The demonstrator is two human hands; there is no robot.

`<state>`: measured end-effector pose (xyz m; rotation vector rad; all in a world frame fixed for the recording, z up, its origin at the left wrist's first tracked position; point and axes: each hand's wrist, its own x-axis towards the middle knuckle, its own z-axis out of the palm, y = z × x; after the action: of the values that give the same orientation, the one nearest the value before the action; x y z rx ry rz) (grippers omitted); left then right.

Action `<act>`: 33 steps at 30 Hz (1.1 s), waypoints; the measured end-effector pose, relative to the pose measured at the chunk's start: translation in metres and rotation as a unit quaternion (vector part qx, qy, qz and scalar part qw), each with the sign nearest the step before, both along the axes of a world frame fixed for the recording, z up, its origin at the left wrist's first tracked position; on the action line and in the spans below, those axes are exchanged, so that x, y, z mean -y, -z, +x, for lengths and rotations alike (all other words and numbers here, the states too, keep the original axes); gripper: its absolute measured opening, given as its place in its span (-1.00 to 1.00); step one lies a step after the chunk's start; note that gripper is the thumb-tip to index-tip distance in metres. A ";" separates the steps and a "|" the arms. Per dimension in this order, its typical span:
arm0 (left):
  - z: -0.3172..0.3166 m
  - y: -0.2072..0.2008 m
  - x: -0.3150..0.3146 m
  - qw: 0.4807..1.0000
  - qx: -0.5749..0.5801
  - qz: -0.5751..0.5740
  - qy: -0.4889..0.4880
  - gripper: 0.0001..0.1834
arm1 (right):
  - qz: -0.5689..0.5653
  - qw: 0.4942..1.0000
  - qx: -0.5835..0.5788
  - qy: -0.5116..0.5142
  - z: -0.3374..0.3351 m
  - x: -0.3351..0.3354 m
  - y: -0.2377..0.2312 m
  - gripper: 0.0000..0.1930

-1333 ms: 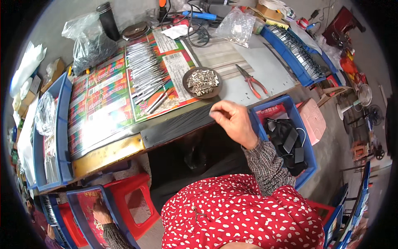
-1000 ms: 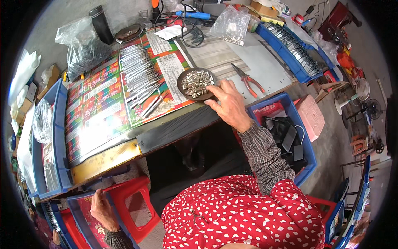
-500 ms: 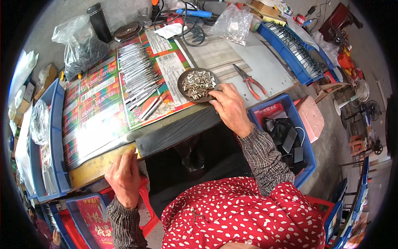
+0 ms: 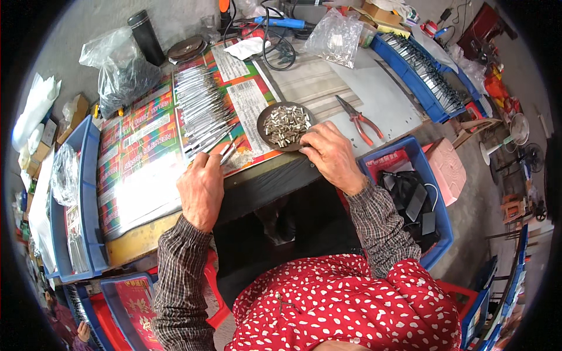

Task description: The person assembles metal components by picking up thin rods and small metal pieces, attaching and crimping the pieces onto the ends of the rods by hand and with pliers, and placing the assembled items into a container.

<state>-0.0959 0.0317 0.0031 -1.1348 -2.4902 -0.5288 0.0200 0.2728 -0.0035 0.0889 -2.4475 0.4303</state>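
My right hand [image 4: 333, 155] is at the right rim of a round dark dish [image 4: 261, 130]. Its thumb and fingers are pinched together, and what is between them is too small to make out. A heap of short metal sleeves [image 4: 288, 126] fills the dish. At the table's front edge, my left hand [image 4: 202, 190] has its fingers curled and drawn together beside a few loose thin metal rods [image 4: 228, 153]. Those fingertips hide anything they hold. Behind that hand lies a row of many slim silvery rods [image 4: 199, 102] with dark ends.
Red-handled pliers [image 4: 360, 121] lie right of the dish. Blue bins [image 4: 430, 248] stand at the right front, the left side [image 4: 93, 199] and the back right [image 4: 421, 88]. Plastic bags [image 4: 333, 38], a black cylinder [image 4: 145, 38] and cables [image 4: 281, 50] line the back.
My left hand has moved up and right from the yellow table edge to the loose rods. My right hand stays pinched at the dish rim. The whole view has shifted slightly.
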 end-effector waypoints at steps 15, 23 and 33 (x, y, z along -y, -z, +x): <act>-0.003 0.008 -0.012 0.999 -0.003 0.029 0.025 -0.92 | -0.296 0.954 -0.019 -0.048 0.021 0.028 0.001 -0.86; 0.053 -0.013 0.002 0.962 0.188 0.194 0.042 -0.93 | -0.359 0.926 -0.012 -0.118 0.034 0.043 -0.008 -0.84; 0.112 -0.006 0.022 0.908 0.315 0.266 0.076 -0.87 | -0.450 0.868 0.058 -0.202 0.047 0.068 -0.018 -0.87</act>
<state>0.0161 0.0098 0.0090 -1.0356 -2.4703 -1.7344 0.0673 0.2044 0.0148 0.1761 -2.0802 1.7491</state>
